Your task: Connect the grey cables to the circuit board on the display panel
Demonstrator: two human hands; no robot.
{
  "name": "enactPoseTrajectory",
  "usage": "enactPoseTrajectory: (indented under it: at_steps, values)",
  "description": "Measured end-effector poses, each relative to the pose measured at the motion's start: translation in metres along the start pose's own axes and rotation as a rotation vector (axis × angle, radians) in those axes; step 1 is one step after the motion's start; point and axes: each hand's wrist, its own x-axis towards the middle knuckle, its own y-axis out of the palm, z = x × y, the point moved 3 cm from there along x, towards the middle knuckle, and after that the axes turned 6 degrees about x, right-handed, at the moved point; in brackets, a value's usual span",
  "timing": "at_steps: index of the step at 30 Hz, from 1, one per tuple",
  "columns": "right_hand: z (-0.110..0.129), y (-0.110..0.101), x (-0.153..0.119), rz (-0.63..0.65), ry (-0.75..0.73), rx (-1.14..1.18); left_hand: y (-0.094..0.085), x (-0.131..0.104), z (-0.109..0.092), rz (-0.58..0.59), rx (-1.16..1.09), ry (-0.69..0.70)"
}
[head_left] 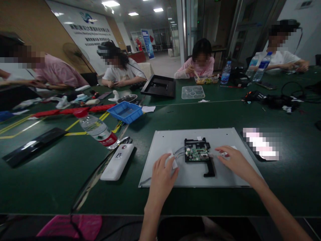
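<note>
A pale flat panel (155,144) lies on the green table in front of me. On it sits a black bracket (209,170) carrying a green circuit board (197,154), with thin grey cables (179,152) running off its left side. My left hand (162,172) is over the panel's left part, fingers and thumb curled around a small white piece (174,161) beside the cables. To the right of the board, my right hand (234,160) reaches in with thumb and fingers apart, close to a small white-and-red patch (224,154) that I cannot make out.
Left of the panel are a white power bank (117,162), a water bottle (100,130) and a blue tray (126,112). A phone (260,144) lies to the right. Farther back are a black frame (159,86) and a clear plastic lid (193,92). Several people sit around the table.
</note>
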Motion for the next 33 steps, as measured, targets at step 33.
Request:
enactPoseTrajectory:
  at_steps: [33]
  values:
    - [-0.046,-0.010,0.008,-0.156,0.075,-0.065,-0.002,0.017,0.023,-0.011,0.173,-0.049]
